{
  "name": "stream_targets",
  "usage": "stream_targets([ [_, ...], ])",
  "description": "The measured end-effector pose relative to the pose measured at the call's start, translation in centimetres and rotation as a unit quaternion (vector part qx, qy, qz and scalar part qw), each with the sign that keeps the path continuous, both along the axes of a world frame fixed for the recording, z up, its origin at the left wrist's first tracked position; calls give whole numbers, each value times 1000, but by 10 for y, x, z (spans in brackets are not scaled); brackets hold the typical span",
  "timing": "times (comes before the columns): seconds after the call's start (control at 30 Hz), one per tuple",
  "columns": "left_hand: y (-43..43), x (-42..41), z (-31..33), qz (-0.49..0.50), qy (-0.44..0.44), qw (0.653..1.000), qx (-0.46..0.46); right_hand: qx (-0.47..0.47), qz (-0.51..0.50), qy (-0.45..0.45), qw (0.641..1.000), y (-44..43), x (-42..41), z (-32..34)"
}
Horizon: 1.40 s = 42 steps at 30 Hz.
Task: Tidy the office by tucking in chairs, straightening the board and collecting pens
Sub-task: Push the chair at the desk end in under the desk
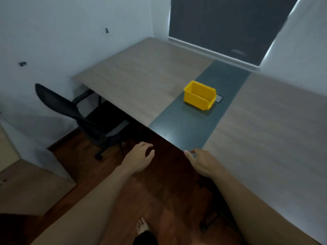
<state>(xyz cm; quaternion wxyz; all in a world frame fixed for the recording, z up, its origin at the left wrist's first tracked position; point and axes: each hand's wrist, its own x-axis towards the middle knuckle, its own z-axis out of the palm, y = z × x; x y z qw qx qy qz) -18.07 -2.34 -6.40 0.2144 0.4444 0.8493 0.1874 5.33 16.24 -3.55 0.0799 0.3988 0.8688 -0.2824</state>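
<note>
A black mesh office chair [85, 114] stands at the left, its seat partly under the wooden desk [134, 82]. A yellow plastic bin [200, 95] sits on the desk's dark centre strip [178, 129]; its inside looks empty from here. My left hand [139, 156] hovers over the floor in front of the desk edge, fingers loosely curled and holding nothing. At the near corner of the dark strip my right hand [201, 161] rests by the desk edge, fingers apart, empty. No pens or board are visible.
White walls enclose the desk at the left and back. A dark window with a pale sill [212, 50] is behind the desk. A light wooden cabinet [26, 183] stands at the lower left. The floor is dark red wood [159, 191]; my bare foot [142, 225] shows below.
</note>
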Motion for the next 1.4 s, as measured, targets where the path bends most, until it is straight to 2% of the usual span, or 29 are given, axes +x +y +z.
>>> stream_targets([
  [0.27, -85, -149, 9, 82, 27, 996, 19, 2, 68, 39, 997, -44, -169, -10],
  [0.63, -161, -291, 18, 168, 45, 984, 41, -19, 179, 53, 982, -95, -360, -16],
  [1.13, -174, -505, 29, 227, 84, 970, 14, -73, 243, 75, 964, -108, -617, -25],
  [1.4, -161, -591, 7, 170, 56, 984, -2, -100, 243, 53, 963, -128, -685, -44],
])
